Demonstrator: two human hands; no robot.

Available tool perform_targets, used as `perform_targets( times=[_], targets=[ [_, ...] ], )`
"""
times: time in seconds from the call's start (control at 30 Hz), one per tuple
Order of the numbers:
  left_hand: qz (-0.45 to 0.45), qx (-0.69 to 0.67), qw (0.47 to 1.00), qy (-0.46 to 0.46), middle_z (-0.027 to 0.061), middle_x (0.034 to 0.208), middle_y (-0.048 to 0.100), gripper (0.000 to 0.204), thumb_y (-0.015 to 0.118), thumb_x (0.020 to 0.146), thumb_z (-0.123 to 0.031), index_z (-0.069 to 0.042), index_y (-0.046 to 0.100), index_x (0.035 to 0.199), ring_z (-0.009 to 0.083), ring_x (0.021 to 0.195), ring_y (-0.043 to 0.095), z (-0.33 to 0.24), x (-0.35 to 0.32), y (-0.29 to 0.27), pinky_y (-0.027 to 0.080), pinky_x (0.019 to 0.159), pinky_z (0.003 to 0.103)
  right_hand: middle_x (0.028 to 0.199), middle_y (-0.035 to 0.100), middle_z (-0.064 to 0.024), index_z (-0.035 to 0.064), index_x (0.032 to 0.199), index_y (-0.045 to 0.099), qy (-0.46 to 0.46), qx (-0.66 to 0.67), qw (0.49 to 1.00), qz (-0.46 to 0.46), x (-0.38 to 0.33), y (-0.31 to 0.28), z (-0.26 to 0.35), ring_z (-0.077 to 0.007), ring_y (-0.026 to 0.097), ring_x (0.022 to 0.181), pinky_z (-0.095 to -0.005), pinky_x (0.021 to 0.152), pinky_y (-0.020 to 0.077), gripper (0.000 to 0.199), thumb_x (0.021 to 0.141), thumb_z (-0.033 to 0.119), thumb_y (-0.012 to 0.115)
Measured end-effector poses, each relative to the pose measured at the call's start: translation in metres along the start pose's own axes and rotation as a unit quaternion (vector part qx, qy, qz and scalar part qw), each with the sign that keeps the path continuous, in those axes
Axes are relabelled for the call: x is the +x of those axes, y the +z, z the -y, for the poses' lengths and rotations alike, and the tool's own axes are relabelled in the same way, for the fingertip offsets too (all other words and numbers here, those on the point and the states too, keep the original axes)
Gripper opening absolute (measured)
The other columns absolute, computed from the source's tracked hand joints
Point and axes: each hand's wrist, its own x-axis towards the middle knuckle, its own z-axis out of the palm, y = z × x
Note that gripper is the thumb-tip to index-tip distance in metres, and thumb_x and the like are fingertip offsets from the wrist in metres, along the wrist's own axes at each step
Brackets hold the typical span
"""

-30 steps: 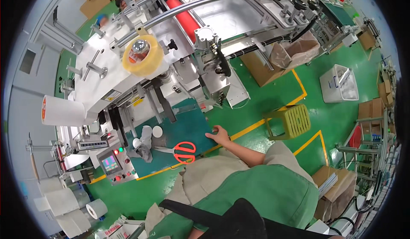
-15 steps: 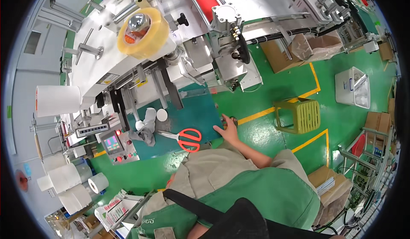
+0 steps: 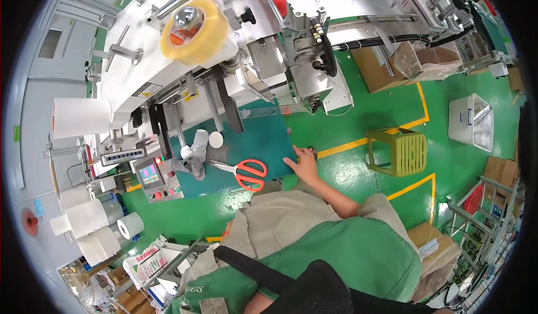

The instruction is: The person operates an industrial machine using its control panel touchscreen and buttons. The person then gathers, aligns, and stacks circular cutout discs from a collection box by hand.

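Observation:
My right hand (image 3: 305, 167) rests at the right edge of a green work mat (image 3: 263, 137), fingers apart and nothing visible in it. Of my left hand (image 3: 227, 228), only a sliver of skin shows beside my beige trousers; its fingers are hidden. Lying on the mat are scissors (image 3: 250, 174) with orange-red handles, their blades pointing left. A crumpled grey cloth (image 3: 195, 167) lies left of them, near a white disc (image 3: 216, 139).
Over the mat's far side stands a white machine (image 3: 131, 50) carrying a yellowish tape roll (image 3: 217, 36). Its control panel (image 3: 150, 174) is at the left. A yellow-green stool (image 3: 412, 154) and a white bin (image 3: 458, 124) stand on the green floor to the right.
The whole view has shifted slightly, so the machine and mat appear higher and further right. My right hand stays at the mat's edge, and the scissors and cloth lie as before.

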Motion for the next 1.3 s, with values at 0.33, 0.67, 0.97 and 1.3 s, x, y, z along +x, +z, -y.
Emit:
perform_targets(
  times=[0.33,0.67,0.97,1.3],
  targets=[
    [-0.004,0.013,1.000,-0.024,0.0077,0.096,0.063,0.029,0.057,0.081,-0.019,-0.007,0.060,0.107,0.0158,0.089,0.058,0.000,-0.013,0.001,0.045,0.079,0.028,0.114,0.054,-0.0180,0.0034,0.123,0.046,0.016,0.016,1.000,-0.001,0.001,-0.005,-0.001,-0.0321,0.050,0.106,-0.0393,0.090,0.0389,0.071,0.067,0.041,0.069],
    [-0.014,0.019,0.999,-0.044,0.0076,0.096,0.063,0.028,0.056,0.082,-0.019,-0.007,0.060,0.107,0.0158,0.089,0.058,-0.004,-0.033,0.001,0.045,0.079,0.028,0.103,0.057,-0.0082,0.0135,0.118,0.055,0.030,-0.007,0.999,0.019,-0.002,-0.007,0.004,-0.0267,0.051,0.099,-0.0432,0.084,0.0346,0.064,0.066,0.049,0.067],
    [-0.013,0.027,0.998,-0.054,0.0075,0.096,0.063,0.028,0.056,0.083,-0.019,-0.007,0.060,0.107,0.0159,0.090,0.058,-0.010,-0.032,0.004,0.044,0.079,0.028,0.095,0.055,-0.0105,0.0112,0.116,0.057,0.011,0.032,0.999,0.011,0.006,0.000,-0.012,-0.0263,0.051,0.093,-0.0394,0.079,0.0371,0.063,0.064,0.045,0.071],
    [-0.004,0.038,0.997,-0.064,0.0074,0.097,0.063,0.027,0.055,0.083,-0.019,-0.007,0.060,0.107,0.0159,0.090,0.058,-0.018,-0.031,-0.001,0.044,0.080,0.028,0.100,0.054,-0.0091,0.0128,0.117,0.056,0.017,0.020,1.000,0.001,0.002,0.003,-0.013,-0.0266,0.048,0.097,-0.0401,0.081,0.0358,0.062,0.065,0.042,0.070]
  ],
)
